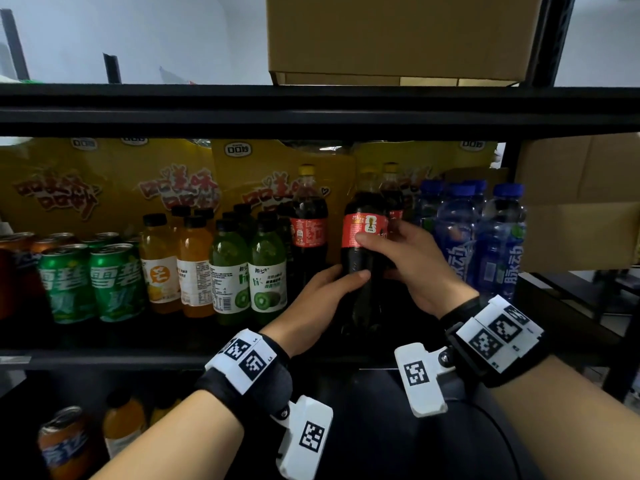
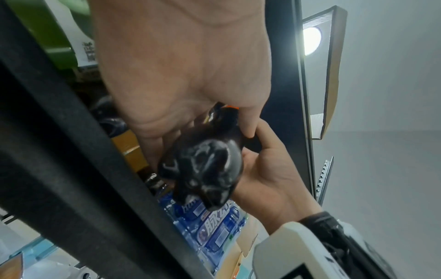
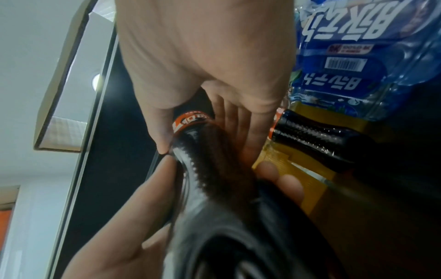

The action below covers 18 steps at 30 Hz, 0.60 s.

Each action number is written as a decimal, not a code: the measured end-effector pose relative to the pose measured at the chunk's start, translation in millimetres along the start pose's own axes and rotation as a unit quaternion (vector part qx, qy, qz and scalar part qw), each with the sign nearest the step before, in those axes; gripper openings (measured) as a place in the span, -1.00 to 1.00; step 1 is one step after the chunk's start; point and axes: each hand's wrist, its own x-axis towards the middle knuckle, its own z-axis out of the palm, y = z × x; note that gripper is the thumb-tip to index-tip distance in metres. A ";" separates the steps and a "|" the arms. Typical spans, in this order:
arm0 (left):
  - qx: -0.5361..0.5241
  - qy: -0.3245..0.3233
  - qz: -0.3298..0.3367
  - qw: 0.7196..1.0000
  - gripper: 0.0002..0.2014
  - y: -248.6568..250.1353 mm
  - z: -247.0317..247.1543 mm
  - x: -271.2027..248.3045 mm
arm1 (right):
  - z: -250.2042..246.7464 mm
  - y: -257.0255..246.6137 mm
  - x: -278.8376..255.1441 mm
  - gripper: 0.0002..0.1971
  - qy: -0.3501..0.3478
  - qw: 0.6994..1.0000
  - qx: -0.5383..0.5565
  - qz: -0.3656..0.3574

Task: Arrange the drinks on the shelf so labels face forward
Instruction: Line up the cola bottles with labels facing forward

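A cola bottle with a red label is held in both hands in front of the middle shelf. My left hand grips its lower body, thumb across the front. My right hand grips it at the label, thumb on the red band. The left wrist view shows the bottle's dark base bare and off the shelf board. In the right wrist view the bottle runs between both hands. The label's trophy print faces me.
Two more cola bottles stand behind. Blue bottles stand to the right; kiwi bottles, orange juice bottles and green cans to the left. Yellow bags line the back. A cardboard box sits above.
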 end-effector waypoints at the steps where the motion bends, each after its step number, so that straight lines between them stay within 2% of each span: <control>1: 0.002 0.009 0.004 1.000 -0.59 -0.5 0.4 -0.6 | -0.5 0.1 -0.9 -0.65 -0.004 1.000 -0.006 0.000; 4: 0.024 0.030 0.030 0.999 -0.23 -5.0 1.1 -1.2 | 0.4 -0.4 -4.0 -0.55 -0.017 0.999 -0.040 0.001; 5: 0.038 0.033 0.042 0.998 -0.18 -6.9 0.5 -0.6 | 0.9 -0.7 -5.0 -0.52 -0.017 0.999 -0.048 -0.007; 7: 0.049 0.030 0.056 0.997 -0.31 -8.5 0.8 -1.0 | 1.0 -2.4 -6.5 -0.49 -0.007 0.998 -0.059 -0.030; 9: 0.037 0.019 0.044 0.998 -0.48 -7.0 1.3 0.3 | -0.9 -2.8 -4.8 -0.46 0.008 0.997 -0.057 -0.044; 12: 0.025 0.012 0.011 1.000 -0.82 0.3 0.5 2.7 | -1.9 0.1 -1.3 -0.57 0.032 0.998 -0.029 -0.034; 15: 0.055 0.021 0.033 0.998 -0.80 2.1 -3.1 4.4 | -1.5 3.3 -0.8 -0.64 0.040 0.998 -0.041 -0.033; 18: 0.073 0.049 0.071 0.994 -0.60 2.2 -0.6 1.3 | 0.0 1.1 -3.0 -0.34 0.027 0.996 -0.079 -0.035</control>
